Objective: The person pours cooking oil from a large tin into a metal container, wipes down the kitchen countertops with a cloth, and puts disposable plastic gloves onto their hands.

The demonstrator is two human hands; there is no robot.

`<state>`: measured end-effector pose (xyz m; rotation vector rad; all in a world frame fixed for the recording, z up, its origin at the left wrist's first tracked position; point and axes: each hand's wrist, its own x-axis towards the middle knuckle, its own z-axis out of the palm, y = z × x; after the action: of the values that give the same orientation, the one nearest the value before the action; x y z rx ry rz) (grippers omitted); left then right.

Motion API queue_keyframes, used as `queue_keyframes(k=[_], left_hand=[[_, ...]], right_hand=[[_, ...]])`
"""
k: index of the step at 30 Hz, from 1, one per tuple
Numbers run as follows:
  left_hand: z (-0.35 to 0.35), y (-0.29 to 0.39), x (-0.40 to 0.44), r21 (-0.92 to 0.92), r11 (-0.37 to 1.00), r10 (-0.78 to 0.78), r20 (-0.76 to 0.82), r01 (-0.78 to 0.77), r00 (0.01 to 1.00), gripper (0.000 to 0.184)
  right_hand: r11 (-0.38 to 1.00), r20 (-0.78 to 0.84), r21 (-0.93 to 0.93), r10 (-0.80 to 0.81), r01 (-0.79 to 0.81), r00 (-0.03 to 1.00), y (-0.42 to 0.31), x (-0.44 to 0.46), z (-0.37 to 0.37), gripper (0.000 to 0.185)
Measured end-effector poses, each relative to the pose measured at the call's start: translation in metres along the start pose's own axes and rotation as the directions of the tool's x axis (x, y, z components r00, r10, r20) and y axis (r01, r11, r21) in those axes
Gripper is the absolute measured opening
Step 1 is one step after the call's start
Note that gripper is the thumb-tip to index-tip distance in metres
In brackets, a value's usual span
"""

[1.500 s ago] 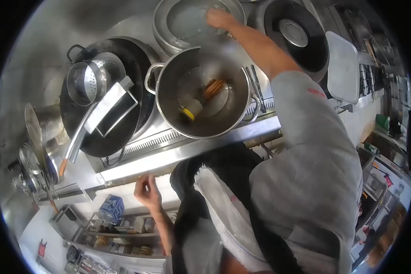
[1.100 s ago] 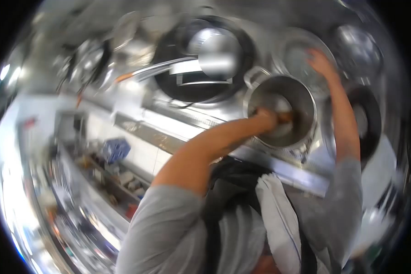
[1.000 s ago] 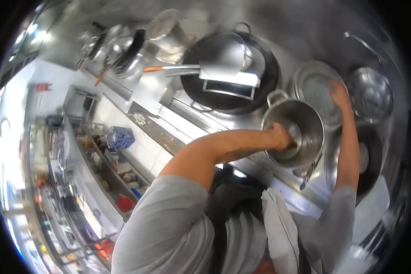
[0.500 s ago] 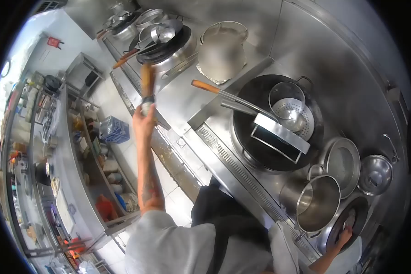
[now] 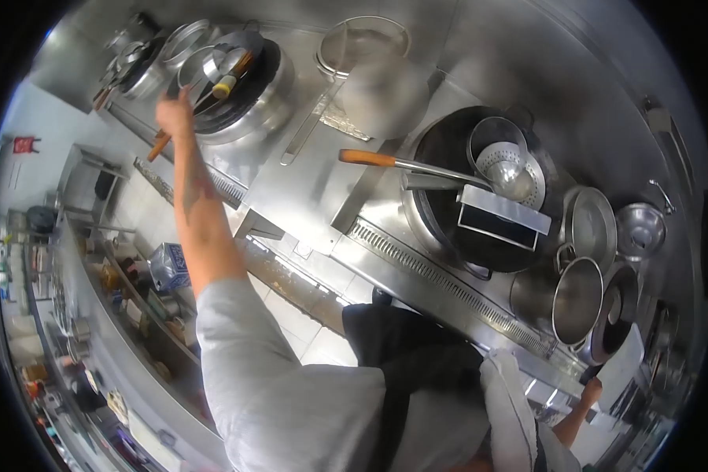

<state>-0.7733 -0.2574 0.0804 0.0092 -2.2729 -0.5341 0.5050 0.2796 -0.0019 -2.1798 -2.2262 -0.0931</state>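
My left hand (image 5: 175,114) is over the front edge of the far-left wok (image 5: 265,75), its fingers slightly apart and nothing visible between them. A brush with a yellow band (image 5: 224,85) lies beyond the fingertips, on the ladles and strainers in that wok. A wooden handle (image 5: 159,146) sticks out below the hand. At the lower right my right hand (image 5: 592,389) is closed beside a dark pan (image 5: 615,303); what it grips is too small to make out. The deep steel pot (image 5: 577,301) stands left of that pan.
A large black wok (image 5: 456,228) holds a perforated strainer (image 5: 519,169) and a metal rack (image 5: 503,216). Behind it stand a round basin (image 5: 594,228) and a steel bowl (image 5: 641,232). A wire strainer (image 5: 362,47) rests at the back. Shelving (image 5: 141,315) runs along the left.
My left hand came out of the pot with the brush, swung left to the far wok and let the brush go. My right hand left the basin and moved down to beside the pan. The view turned left.
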Motion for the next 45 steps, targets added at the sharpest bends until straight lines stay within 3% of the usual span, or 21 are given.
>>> queue_keyframes(k=[4, 7, 10, 11, 12, 13, 16, 17, 18, 21, 23, 24, 25, 28, 30, 31, 32, 34, 38, 41, 45], left_hand=[[-0.042, 0.005, -0.021, -0.430, 0.899, -0.140, -0.116, 0.077, 0.983, 0.048], [-0.118, 0.065, -0.079, -0.690, 0.720, -0.252, -0.150, 0.082, 0.956, 0.029], [-0.153, 0.114, -0.143, -0.695, 0.708, -0.027, -0.203, -0.125, 0.979, 0.020], [-0.168, 0.144, -0.170, -0.760, 0.630, 0.012, -0.197, -0.160, 0.980, 0.024], [-0.177, 0.175, -0.198, -0.937, 0.348, -0.035, -0.046, -0.031, 0.998, 0.025], [-0.191, 0.202, -0.228, -0.947, 0.311, 0.000, 0.082, 0.078, 0.997, 0.026], [-0.237, 0.292, -0.314, -0.949, 0.235, 0.221, 0.264, 0.211, 0.939, 0.027], [-0.245, 0.309, -0.340, -0.956, 0.174, 0.351, 0.285, 0.237, 0.892, 0.027], [-0.248, 0.324, -0.366, -0.938, 0.053, 0.486, 0.323, 0.341, 0.812, 0.026], [-0.310, 0.380, -0.439, -0.879, 0.097, 0.727, 0.382, 0.466, 0.570, 0.025], [-0.322, 0.397, -0.490, -0.848, 0.093, 0.894, 0.302, 0.523, 0.332, 0.022], [-0.339, 0.408, -0.509, -0.855, 0.198, 0.946, 0.295, 0.480, 0.135, 0.023], [-0.348, 0.418, -0.527, -0.881, 0.314, 0.947, 0.317, 0.355, -0.050, 0.025], [-0.358, 0.437, -0.605, -0.769, 0.414, 0.908, 0.384, 0.487, -0.166, 0.038], [-0.361, 0.454, -0.644, -0.352, 0.739, 0.621, 0.686, 0.574, -0.378, 0.042], [-0.385, 0.469, -0.667, -0.846, 0.479, 0.865, 0.501, 0.233, 0.039, 0.048], [-0.398, 0.478, -0.673, -0.844, 0.488, 0.861, 0.508, 0.224, 0.038, 0.048], [-0.419, 0.492, -0.683, -0.977, 0.144, 0.988, 0.133, -0.156, 0.083, 0.056], [-0.409, 0.482, -0.731, -0.952, 0.098, 0.994, 0.110, -0.292, -0.025, 0.039], [-0.404, 0.471, -0.745, -0.967, 0.110, 0.994, 0.113, -0.230, 0.002, 0.028], [-0.415, 0.485, -0.745, -0.979, 0.136, 0.991, 0.133, -0.150, 0.030, 0.020]], right_hand=[[0.993, 0.088, -0.022, 0.120, -0.118, 0.989, -0.011, -0.039, -0.010, 0.044], [0.943, -0.271, -0.054, -0.331, 0.329, 0.904, 0.072, -0.012, 0.068, 0.041], [0.943, 0.047, 0.162, 0.286, -0.290, 0.957, 0.039, 0.012, 0.044, 0.054], [0.789, -0.025, -0.508, -0.413, 0.345, 0.910, 0.057, 0.048, 0.040, 0.050], [0.926, -0.196, -0.286, -0.307, 0.246, 0.931, 0.011, 0.048, -0.004, 0.043], [0.980, -0.359, -0.016, -0.189, 0.196, 0.914, -0.051, 0.042, -0.059, 0.040], [0.977, -0.339, 0.122, -0.124, 0.174, 0.933, -0.102, 0.103, -0.156, 0.048], [0.996, -0.337, 0.089, 0.007, 0.025, 0.942, -0.126, 0.122, -0.182, 0.048], [0.983, -0.467, -0.067, -0.180, 0.169, 0.866, -0.147, 0.126, -0.197, 0.039], [0.929, -0.706, 0.083, -0.201, 0.361, 0.679, -0.243, 0.064, -0.231, 0.033], [0.899, -0.505, 0.302, -0.131, 0.317, 0.853, -0.260, 0.039, -0.224, 0.033], [0.919, -0.730, -0.127, -0.341, 0.372, 0.592, -0.249, 0.041, -0.180, 0.034], [0.911, -0.641, -0.001, -0.317, 0.412, 0.699, -0.237, 0.045, -0.143, 0.037], [0.852, -0.351, 0.402, -0.196, 0.336, 0.916, -0.203, 0.047, -0.047, 0.050], [0.739, -0.138, 0.658, -0.069, 0.144, 0.988, -0.181, 0.033, -0.006, 0.050], [0.651, 0.012, 0.759, -0.005, -0.006, 1.000, -0.157, 0.038, 0.024, 0.050], [0.645, 0.021, 0.765, -0.010, -0.010, 1.000, -0.141, 0.040, 0.044, 0.050], [0.510, 0.035, 0.855, 0.128, -0.096, 0.991, -0.114, 0.045, 0.078, 0.045], [0.605, 0.161, 0.790, -0.048, -0.099, 0.986, -0.106, 0.047, 0.122, 0.039], [0.499, 0.227, 0.859, -0.169, -0.115, 0.959, -0.112, 0.050, 0.138, 0.036], [0.602, 0.294, 0.788, -0.184, -0.129, 0.938, -0.108, 0.060, 0.165, 0.039]])
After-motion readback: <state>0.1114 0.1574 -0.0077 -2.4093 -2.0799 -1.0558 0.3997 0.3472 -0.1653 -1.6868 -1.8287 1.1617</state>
